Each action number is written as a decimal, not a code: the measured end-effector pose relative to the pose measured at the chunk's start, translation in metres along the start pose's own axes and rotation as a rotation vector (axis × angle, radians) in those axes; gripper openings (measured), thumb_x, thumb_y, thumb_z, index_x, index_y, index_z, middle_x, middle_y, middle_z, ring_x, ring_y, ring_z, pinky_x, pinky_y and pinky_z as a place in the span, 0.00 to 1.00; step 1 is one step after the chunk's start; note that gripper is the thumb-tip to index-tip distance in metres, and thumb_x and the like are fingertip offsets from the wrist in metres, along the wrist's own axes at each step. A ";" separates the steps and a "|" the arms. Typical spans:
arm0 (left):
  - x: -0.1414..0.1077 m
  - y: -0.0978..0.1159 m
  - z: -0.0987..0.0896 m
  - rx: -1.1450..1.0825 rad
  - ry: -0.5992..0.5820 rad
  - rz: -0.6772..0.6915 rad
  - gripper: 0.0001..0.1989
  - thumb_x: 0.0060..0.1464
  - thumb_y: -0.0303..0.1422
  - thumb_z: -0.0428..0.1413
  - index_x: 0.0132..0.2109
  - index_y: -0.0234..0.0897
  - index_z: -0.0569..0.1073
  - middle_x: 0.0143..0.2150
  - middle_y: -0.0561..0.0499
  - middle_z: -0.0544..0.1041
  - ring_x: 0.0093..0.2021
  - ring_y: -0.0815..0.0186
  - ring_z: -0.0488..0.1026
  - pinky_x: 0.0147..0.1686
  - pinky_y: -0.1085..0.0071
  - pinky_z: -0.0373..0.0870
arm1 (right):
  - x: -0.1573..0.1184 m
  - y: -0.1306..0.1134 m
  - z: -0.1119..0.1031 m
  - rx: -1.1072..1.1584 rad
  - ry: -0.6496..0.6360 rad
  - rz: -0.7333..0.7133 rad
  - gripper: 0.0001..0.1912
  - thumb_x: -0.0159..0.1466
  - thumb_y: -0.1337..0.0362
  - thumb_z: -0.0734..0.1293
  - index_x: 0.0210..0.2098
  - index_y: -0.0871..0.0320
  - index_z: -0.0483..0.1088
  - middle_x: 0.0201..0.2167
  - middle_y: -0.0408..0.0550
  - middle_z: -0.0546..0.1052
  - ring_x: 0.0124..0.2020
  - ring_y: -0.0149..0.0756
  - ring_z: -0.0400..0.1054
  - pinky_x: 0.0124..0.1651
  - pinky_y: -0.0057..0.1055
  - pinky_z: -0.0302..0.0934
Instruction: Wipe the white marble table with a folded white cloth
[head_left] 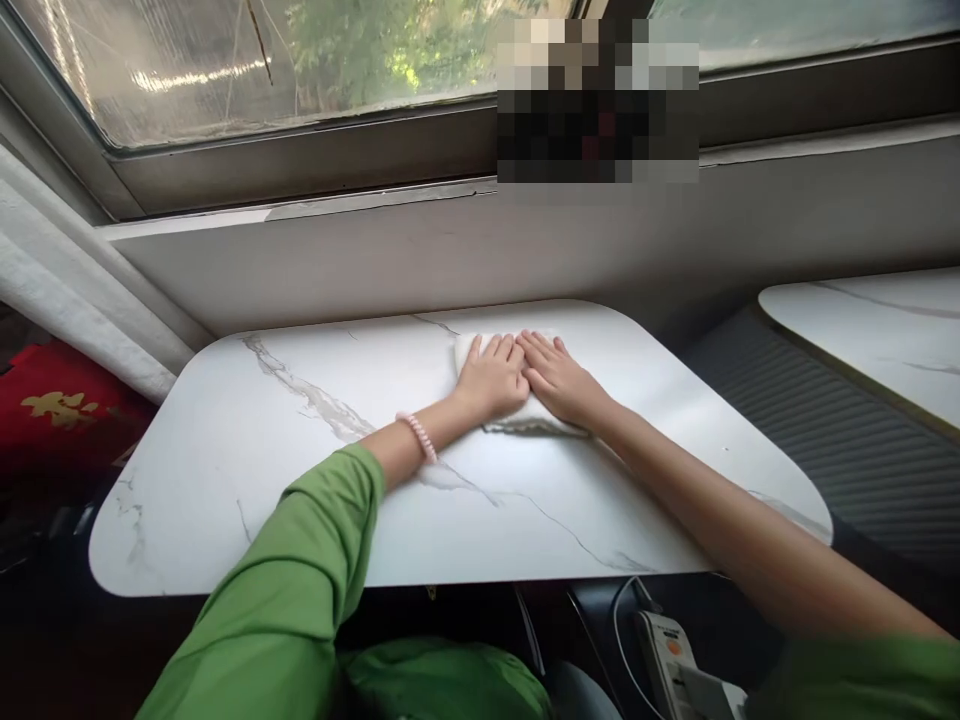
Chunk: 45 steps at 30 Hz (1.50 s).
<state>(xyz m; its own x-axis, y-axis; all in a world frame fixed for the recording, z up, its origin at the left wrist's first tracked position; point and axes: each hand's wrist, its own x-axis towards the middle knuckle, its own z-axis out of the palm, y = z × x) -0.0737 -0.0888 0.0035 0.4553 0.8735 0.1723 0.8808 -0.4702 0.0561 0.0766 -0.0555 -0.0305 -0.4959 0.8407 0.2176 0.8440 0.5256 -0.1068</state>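
A folded white cloth (536, 415) lies on a white marble-patterned table (300, 520), right of its middle. My left hand (493, 378) rests palm down on the cloth's left part, fingers stretched forward over it. Against it, my right hand (562, 380) lies flat on the cloth, its fingers extended toward the upper left and touching the left hand. Both hands press on the cloth from above rather than wrapping round it. Part of the cloth is hidden under them. A pink beaded bracelet (417, 437) circles my left wrist.
A window (375, 60) and wall stand behind the table. At left hang a white curtain (60, 270) and a red cloth item (67, 410) with gold marks. A second table (892, 320) is at right. Below the front edge sits a power strip (667, 650) with a cable.
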 end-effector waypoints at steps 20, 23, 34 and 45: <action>0.068 -0.036 0.012 -0.004 0.030 -0.136 0.25 0.63 0.29 0.38 0.65 0.29 0.57 0.67 0.42 0.57 0.67 0.59 0.51 0.66 0.56 0.39 | 0.078 0.032 0.012 -0.002 0.120 0.088 0.29 0.63 0.65 0.48 0.62 0.67 0.57 0.64 0.59 0.61 0.65 0.47 0.51 0.63 0.50 0.47; 0.059 -0.028 0.009 0.004 0.020 -0.146 0.26 0.63 0.30 0.37 0.66 0.29 0.55 0.68 0.42 0.55 0.67 0.59 0.50 0.66 0.55 0.39 | 0.069 0.030 0.008 -0.025 0.070 0.052 0.30 0.64 0.65 0.47 0.62 0.71 0.55 0.64 0.61 0.59 0.65 0.47 0.50 0.64 0.50 0.47; -0.014 0.081 -0.010 -0.048 -0.151 -0.041 0.30 0.62 0.33 0.38 0.66 0.15 0.49 0.70 0.36 0.47 0.70 0.52 0.39 0.67 0.54 0.34 | -0.077 0.037 -0.024 0.071 -0.008 -0.127 0.30 0.68 0.61 0.45 0.69 0.58 0.41 0.69 0.49 0.49 0.69 0.41 0.40 0.68 0.50 0.41; -0.033 0.180 0.001 -0.105 -0.090 0.183 0.31 0.60 0.36 0.38 0.65 0.20 0.57 0.67 0.38 0.57 0.68 0.49 0.48 0.66 0.50 0.47 | -0.208 0.067 -0.045 0.096 0.149 0.010 0.34 0.64 0.61 0.49 0.67 0.32 0.37 0.68 0.29 0.48 0.66 0.36 0.46 0.68 0.41 0.43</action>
<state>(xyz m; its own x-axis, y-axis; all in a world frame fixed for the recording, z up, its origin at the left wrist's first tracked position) 0.0702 -0.2021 0.0066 0.6203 0.7778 0.1013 0.7660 -0.6285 0.1351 0.2455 -0.2005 -0.0392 -0.4461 0.8210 0.3564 0.8216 0.5336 -0.2006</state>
